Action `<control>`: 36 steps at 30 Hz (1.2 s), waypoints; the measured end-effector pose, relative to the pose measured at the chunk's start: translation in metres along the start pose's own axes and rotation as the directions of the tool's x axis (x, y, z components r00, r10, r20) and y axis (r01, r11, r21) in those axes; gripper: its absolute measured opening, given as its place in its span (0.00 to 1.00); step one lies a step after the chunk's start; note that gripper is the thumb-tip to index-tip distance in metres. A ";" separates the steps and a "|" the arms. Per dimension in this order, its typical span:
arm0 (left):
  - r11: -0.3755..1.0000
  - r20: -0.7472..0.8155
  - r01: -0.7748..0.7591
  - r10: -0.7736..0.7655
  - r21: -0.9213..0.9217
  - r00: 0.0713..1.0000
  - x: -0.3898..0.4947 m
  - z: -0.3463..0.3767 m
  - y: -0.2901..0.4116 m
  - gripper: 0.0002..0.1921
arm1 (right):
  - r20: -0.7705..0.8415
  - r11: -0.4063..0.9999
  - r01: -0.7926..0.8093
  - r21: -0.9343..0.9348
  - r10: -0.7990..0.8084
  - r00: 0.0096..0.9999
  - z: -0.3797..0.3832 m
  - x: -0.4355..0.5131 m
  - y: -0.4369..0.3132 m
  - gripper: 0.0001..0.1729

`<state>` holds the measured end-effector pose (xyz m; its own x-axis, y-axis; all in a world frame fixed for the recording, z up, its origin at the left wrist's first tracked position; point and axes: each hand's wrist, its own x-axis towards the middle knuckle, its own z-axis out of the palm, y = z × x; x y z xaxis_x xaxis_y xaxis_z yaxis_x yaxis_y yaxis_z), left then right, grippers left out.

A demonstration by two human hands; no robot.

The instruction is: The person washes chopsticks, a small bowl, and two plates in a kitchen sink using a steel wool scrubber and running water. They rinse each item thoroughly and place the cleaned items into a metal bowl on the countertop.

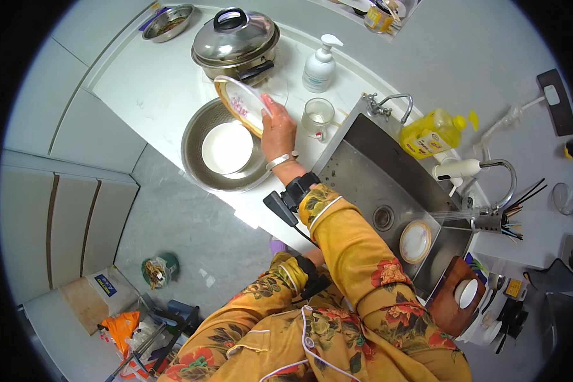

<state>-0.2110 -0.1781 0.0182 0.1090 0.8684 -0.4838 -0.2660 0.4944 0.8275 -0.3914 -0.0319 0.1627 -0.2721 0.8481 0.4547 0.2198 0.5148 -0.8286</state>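
My right hand (pixel 279 126) grips the rim of a plate (pixel 242 106) with a gold-coloured edge and pink pattern, tilted above a hammered metal basin (pixel 194 164). A white bowl (pixel 227 148) sits inside the basin. My left hand (pixel 316 257) is low near the counter's front edge, mostly hidden by my right forearm, so its fingers cannot be made out. A similar plate (pixel 415 241) lies in the steel sink (pixel 358 176). Water runs from the white tap (pixel 458 169) towards it. A glass mug (pixel 318 114) stands right of my right hand.
A lidded steel pot (pixel 236 43), a white pump bottle (pixel 319 67) and a metal dish of food (pixel 168 23) stand on the counter. Yellow detergent (pixel 429 133) is behind the sink. A brown board (pixel 453 296) with a white bowl borders the sink. A green bin (pixel 169 267) stands on the floor.
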 end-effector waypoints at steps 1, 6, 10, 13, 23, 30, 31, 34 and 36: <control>1.000 0.004 0.003 -0.003 0.000 1.000 -0.001 0.000 0.000 0.20 | 0.026 1.000 -0.015 -0.012 0.015 1.000 0.004 -0.002 0.005 0.20; 1.000 -0.008 0.028 -0.028 -0.001 1.000 -0.008 -0.002 -0.006 0.21 | 0.080 0.987 -0.159 -0.037 0.161 0.984 0.019 -0.012 0.020 0.18; 0.999 -0.028 0.050 -0.050 -0.010 0.998 -0.017 -0.009 -0.009 0.21 | 0.112 0.933 -0.360 0.010 0.356 0.928 0.014 -0.009 0.024 0.20; 0.998 -0.048 0.068 -0.069 -0.016 0.996 -0.022 -0.013 -0.008 0.22 | 0.117 0.937 -0.338 -0.083 0.346 0.931 0.001 -0.006 0.024 0.19; 0.952 -0.219 0.003 0.067 0.307 0.973 0.026 0.013 0.017 0.24 | 0.296 0.747 -0.522 0.411 0.432 0.852 -0.139 -0.043 0.010 0.22; 0.992 -0.058 0.093 -0.099 -0.089 0.993 0.043 0.027 0.040 0.23 | 0.271 0.418 -0.684 0.598 0.698 0.663 -0.424 -0.214 0.018 0.18; 0.989 0.011 0.077 -0.076 -0.125 0.997 0.043 0.035 0.044 0.25 | 0.132 0.372 -0.647 0.665 0.794 0.593 -0.457 -0.243 0.022 0.17; 0.986 0.061 0.134 -0.128 -0.104 0.990 0.049 0.064 0.049 0.23 | -0.240 0.295 -0.359 0.885 0.952 0.191 -0.548 -0.317 0.047 0.15; 0.973 0.032 0.226 -0.224 -0.055 0.974 0.057 0.081 0.047 0.23 | -0.297 0.294 -0.064 0.953 0.954 -0.042 -0.594 -0.352 0.072 0.25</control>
<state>-0.1399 -0.1023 0.0522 0.1966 0.7362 -0.6476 -0.2871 0.6748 0.6799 0.2765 -0.2189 0.1370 0.4998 0.4925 -0.7125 -0.8111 -0.0225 -0.5845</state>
